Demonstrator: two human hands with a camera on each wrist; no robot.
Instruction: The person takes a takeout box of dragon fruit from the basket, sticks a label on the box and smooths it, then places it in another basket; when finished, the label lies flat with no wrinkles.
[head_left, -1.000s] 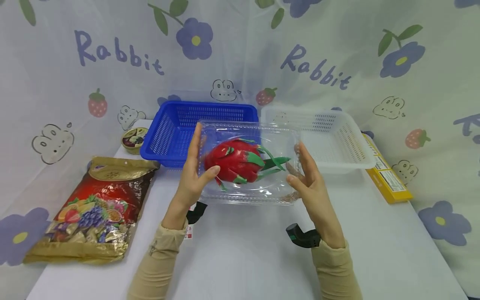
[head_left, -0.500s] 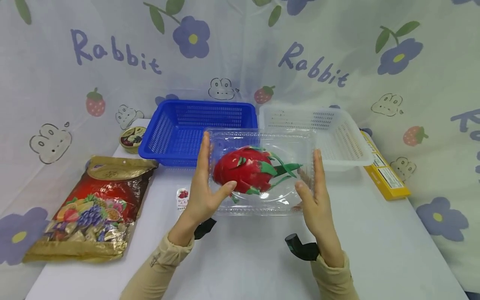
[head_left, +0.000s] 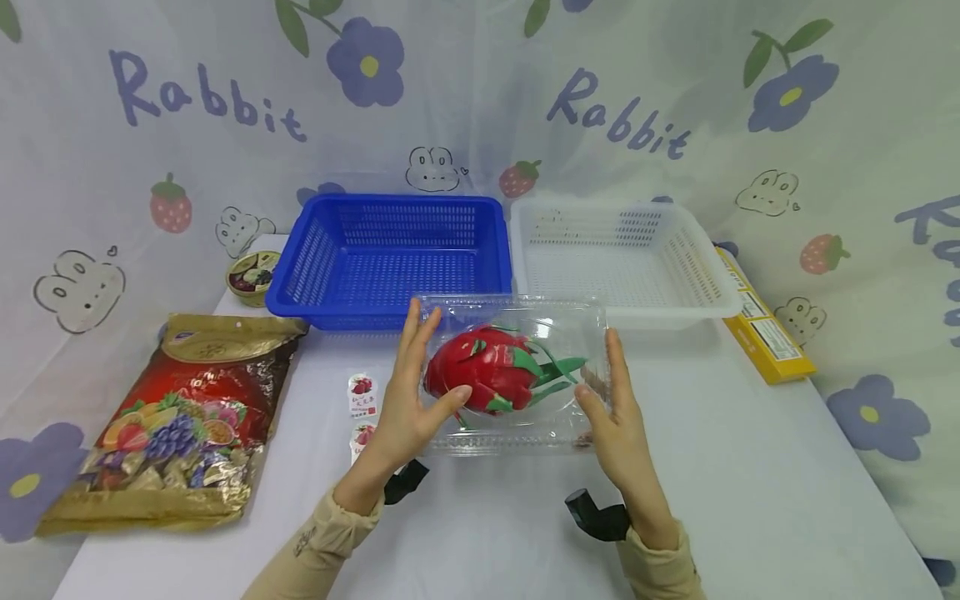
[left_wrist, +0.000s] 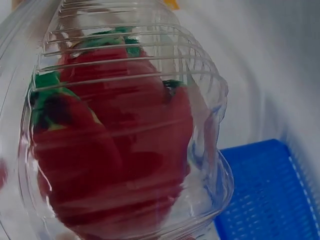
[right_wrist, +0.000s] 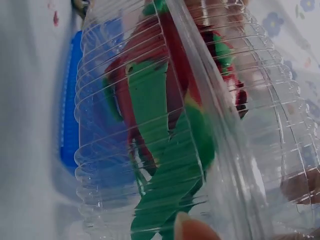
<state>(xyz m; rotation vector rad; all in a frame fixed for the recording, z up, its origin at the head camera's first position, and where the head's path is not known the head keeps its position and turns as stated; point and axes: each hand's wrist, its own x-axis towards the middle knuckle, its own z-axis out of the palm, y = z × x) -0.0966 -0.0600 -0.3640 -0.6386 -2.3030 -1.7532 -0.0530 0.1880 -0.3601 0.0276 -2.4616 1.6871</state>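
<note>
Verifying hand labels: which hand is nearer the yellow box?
Right. The right hand, at the clear container's right end, is left of the yellow box; the left hand holds the opposite end, farther left.

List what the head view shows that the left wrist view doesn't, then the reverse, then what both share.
Only the head view: the shiny red-and-gold plastic bag, the round gold tin and the white, fruit-printed stickers.
Only the left wrist view: a close-up of ridges running across the clear rectangular plastic box.
Both: that box, the red, green-leaved dragon fruit inside it and the blue perforated plastic basket.
</note>
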